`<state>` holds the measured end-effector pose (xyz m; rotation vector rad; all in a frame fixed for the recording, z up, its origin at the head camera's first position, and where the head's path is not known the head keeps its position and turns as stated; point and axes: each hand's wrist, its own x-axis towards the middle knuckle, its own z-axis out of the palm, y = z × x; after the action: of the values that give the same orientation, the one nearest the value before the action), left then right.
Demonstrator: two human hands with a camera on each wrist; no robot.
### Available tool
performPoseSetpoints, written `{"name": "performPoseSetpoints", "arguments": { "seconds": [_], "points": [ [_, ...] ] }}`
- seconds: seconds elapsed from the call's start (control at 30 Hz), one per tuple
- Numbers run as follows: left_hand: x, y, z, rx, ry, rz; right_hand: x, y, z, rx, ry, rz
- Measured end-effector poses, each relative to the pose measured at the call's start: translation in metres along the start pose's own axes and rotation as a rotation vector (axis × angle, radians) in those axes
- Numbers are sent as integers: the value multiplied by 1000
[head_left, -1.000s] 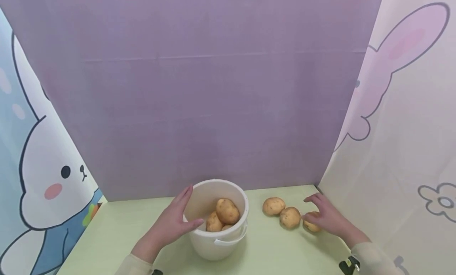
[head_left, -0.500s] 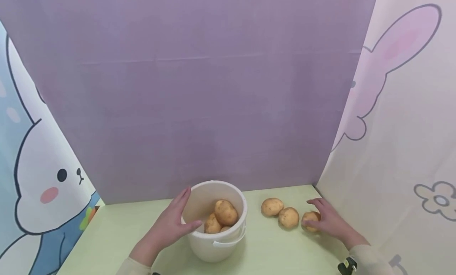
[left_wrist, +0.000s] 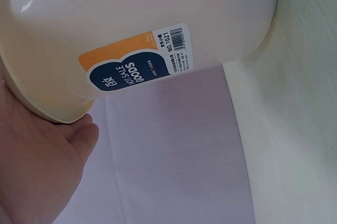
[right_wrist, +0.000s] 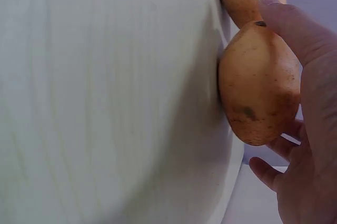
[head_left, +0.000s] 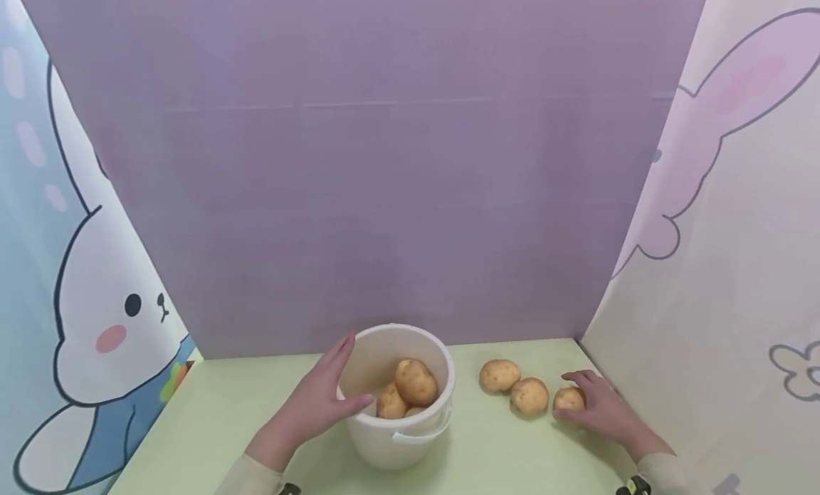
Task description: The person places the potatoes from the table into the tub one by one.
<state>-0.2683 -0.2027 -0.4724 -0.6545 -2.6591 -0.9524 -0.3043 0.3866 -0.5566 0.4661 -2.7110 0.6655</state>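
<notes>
My left hand (head_left: 318, 399) rests at the left rim of a white plastic bucket (head_left: 393, 441), its fingers straight and spread. In the left wrist view the fingertips touch the outside of the rim, below a printed label (left_wrist: 139, 58). Inside the bucket lie a potato (head_left: 416, 382), a second potato (head_left: 387, 402) and part of a third. My right hand (head_left: 605, 408) straddles a potato (right_wrist: 258, 84) on the table, the thumb on one side and the fingers on the other. The index finger looks straight and apart from the potato; whether the other fingers press on it is partly hidden.
Two more potatoes lie between the bucket and my right hand: an oval potato (head_left: 500, 376) and a rounder potato (head_left: 529, 397). The bucket's white handle (head_left: 423, 435) hangs on its near side. A purple backdrop (head_left: 384, 196) and printed side curtains (head_left: 724, 288) border the pale green table (head_left: 487, 452).
My right hand has come down and settled around the rightmost potato, more of which shows now. The left hand stays at the bucket rim. The whole head view has shifted slightly.
</notes>
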Motion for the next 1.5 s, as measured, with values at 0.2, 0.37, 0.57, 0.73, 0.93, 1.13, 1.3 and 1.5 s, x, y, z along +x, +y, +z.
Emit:
{"name": "performPoseSetpoints", "arguments": {
  "seconds": [0.2, 0.37, 0.57, 0.73, 0.93, 1.13, 1.3, 1.5],
  "points": [
    [1, 3, -1, -7, -6, -6, 0, 3, 5, 37, -24, 1],
    [-1, 5, -4, -7, 5, -7, 2, 3, 11, 59, -37, 27],
    [-4, 2, -4, 9, 18, -7, 3, -3, 12, 106, -42, 22],
    [-3, 1, -3, 4, 21, 3, 4, -3, 11, 92, -11, 14],
    [3, 4, 0, -12, 11, 14, 7, -4, -2, 150, 36, 31],
    [1, 3, 1, -10, 3, -11, 11, -16, -9, 150, 97, -14],
    [1, 4, 1, -19, -6, -16, 21, -28, -15, 151, 129, -63],
    [-1, 3, -1, 1, 4, -9, 42, -51, -18, 165, 96, -109]
  ]
}}
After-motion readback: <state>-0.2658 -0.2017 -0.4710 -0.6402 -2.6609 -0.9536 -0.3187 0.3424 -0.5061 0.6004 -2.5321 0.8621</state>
